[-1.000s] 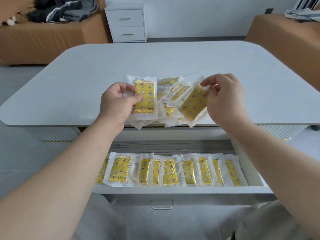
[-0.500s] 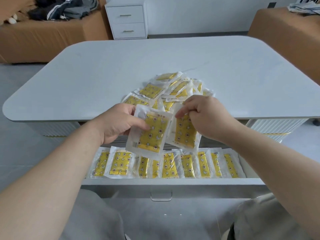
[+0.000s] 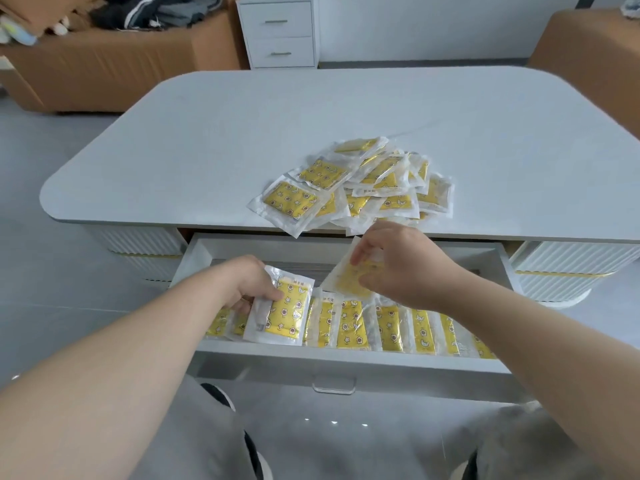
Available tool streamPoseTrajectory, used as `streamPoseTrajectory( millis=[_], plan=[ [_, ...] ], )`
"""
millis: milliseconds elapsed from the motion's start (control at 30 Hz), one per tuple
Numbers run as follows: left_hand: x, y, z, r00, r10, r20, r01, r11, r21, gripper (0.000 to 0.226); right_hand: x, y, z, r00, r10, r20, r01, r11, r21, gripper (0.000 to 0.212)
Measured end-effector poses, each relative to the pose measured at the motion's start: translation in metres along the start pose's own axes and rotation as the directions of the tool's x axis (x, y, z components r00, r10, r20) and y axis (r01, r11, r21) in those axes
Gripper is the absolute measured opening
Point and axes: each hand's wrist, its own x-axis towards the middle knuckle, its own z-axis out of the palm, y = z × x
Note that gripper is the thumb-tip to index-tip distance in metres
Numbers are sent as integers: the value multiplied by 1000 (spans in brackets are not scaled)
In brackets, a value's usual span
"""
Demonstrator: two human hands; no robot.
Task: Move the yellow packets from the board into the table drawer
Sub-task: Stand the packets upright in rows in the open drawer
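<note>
Head view: what's hidden or hard to read?

— Mostly the right packet. The right hand covers part of it and it is blurred, so its print is unclear. The left hand shows only a thumb on top of the left packet; its fingers go underneath. The right forearm cuts off the far end of the row in the drawer. Lettering on the packets is too small to read.

So both hands are gripping?

— Yes, one packet each. The left pinches its packet by the left edge, low over the row's left end; touching or not, I cannot tell. The right pinches its packet, tilted, above the back of the drawer, near the front edge of the worktop.

How do the packets look?

— Clear pouches with pale borders around a yellow sheet printed with small stars and other figures. The row stands overlapped along the drawer's front wall. A loose pile lies on the worktop near the front edge, a few corners hanging over it.

And the room?

— Pale grey worktop with rounded corners on a ribbed white base. White drawer, pulled out, small handle. Grey floor, a brown sofa with dark clothes far left, a white cabinet at the back.
</note>
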Motion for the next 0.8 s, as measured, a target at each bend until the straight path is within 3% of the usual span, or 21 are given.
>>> streamPoseTrajectory(
  millis=[200,267,367,433,600,800],
  plan=[
    [14,-8,13,998,-11,-58,13,999,39,48,0,3,6,998,-2,59,3,1000,-18,29],
    [15,-8,13,995,46,-87,-28,979,202,49,2,3,7,996,-2,93,6,999,-45,32],
    [9,-7,10,976,172,-132,-74,835,545,41,4,4,10,989,13,149,-4,998,-58,40],
    [6,-7,10,969,200,-142,-58,750,659,43,4,5,12,983,19,184,-6,998,-67,47],
    [-7,6,9,965,216,-146,-38,672,740,62,10,8,20,972,52,231,-43,998,-44,52],
    [-24,31,-2,959,273,-76,-124,645,754,49,22,9,29,961,90,262,-90,996,-13,37]
  ],
)
